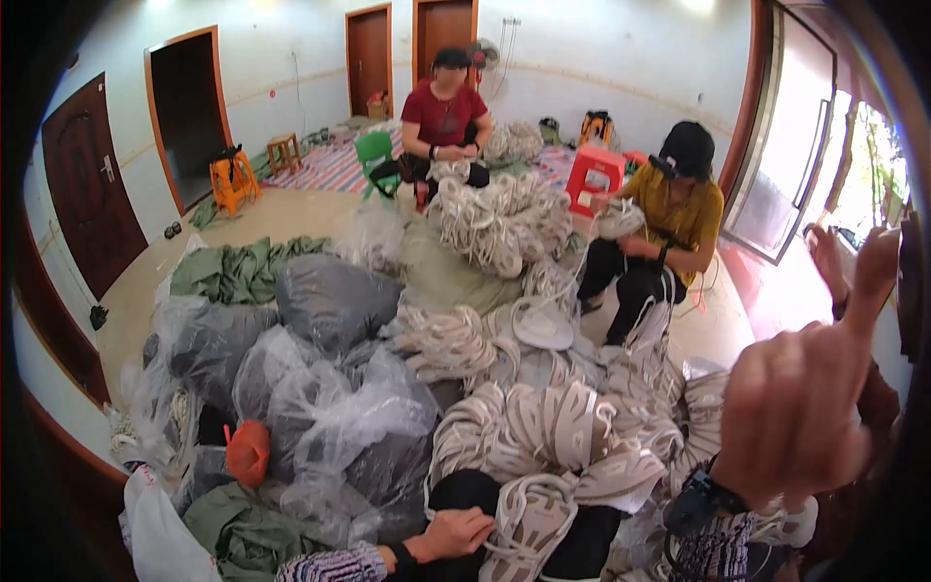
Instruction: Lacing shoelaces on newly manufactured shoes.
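Observation:
Across my dark-trousered lap lies a white and beige shoe upper (533,529) with pale laces. My left hand (454,533) is closed, its fingertips pinching the upper's left edge. Raised high at the right is my right hand (800,412), well apart from the upper. Its fingers are mostly curled, one digit pointing up; whatever it may hold is too thin or blurred to make out. A thick coil of similar shoe uppers (543,427) sits just beyond my knees.
Plastic-wrapped dark bundles (325,301) and green cloth (228,519) fill the left, beside an orange bag (248,453). Ahead, a person in red (446,114) and a person in yellow (669,209) sit handling uppers. Another person's hand (829,262) shows at far right.

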`<state>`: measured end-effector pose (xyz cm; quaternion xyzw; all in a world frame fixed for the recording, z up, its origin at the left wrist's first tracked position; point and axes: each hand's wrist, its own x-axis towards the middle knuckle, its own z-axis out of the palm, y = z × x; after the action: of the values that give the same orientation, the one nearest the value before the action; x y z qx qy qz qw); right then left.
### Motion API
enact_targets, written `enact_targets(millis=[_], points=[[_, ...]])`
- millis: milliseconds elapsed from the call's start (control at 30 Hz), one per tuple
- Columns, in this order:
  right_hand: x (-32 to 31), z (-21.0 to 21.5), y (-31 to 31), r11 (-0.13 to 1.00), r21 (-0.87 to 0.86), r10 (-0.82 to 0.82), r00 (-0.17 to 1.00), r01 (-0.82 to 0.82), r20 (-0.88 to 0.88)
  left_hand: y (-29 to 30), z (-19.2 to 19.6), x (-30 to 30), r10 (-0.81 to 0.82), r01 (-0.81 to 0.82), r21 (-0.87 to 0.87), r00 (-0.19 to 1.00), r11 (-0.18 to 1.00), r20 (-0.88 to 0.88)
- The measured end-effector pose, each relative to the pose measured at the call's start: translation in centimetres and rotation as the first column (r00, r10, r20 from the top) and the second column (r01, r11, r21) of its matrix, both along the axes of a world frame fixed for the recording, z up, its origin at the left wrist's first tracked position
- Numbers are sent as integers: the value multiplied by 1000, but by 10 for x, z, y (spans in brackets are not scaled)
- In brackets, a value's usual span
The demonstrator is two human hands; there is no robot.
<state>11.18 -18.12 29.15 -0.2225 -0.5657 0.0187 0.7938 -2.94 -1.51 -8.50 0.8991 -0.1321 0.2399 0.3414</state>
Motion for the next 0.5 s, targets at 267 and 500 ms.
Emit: enact_targets(millis=[267, 500], points=[[1, 5, 26, 983, 55, 178, 979, -174, -99, 2, -6, 0, 17, -19, -22, 997, 1000, -77], [-2, -20, 7, 986, -161, 31, 996, -44, -84, 2, 8, 11, -28, 28, -18, 1000, 999, -12]])
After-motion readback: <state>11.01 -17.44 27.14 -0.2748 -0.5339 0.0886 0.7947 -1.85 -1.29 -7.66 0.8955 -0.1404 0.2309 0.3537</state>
